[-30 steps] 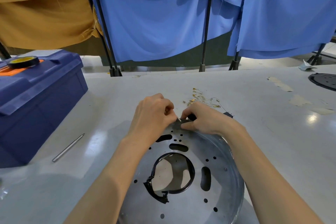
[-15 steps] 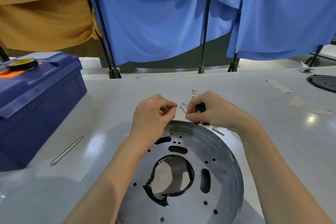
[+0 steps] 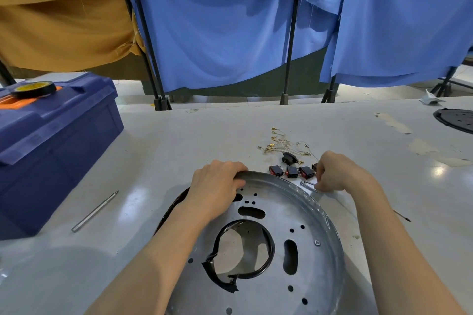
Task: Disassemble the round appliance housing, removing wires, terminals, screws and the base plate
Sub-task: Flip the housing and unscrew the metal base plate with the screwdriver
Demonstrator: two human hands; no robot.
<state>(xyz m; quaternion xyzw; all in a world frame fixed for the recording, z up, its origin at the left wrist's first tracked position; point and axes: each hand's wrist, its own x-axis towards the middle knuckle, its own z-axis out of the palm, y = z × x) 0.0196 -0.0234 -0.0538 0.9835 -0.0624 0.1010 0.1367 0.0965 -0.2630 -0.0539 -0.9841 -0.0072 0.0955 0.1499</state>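
left: toolbox (image 3: 51,140) blocks | ahead: switches (image 3: 291,171), wires (image 3: 279,144) crowd | between: table (image 3: 179,140) seemingly open

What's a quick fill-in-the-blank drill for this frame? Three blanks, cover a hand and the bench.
1. The left hand grips the metal housing by its far ____.
2. The tape roll lies on top of the ____ toolbox.
3. The thin metal rod lies on the table to the ____ of the housing.

Missing words: rim; blue; left.
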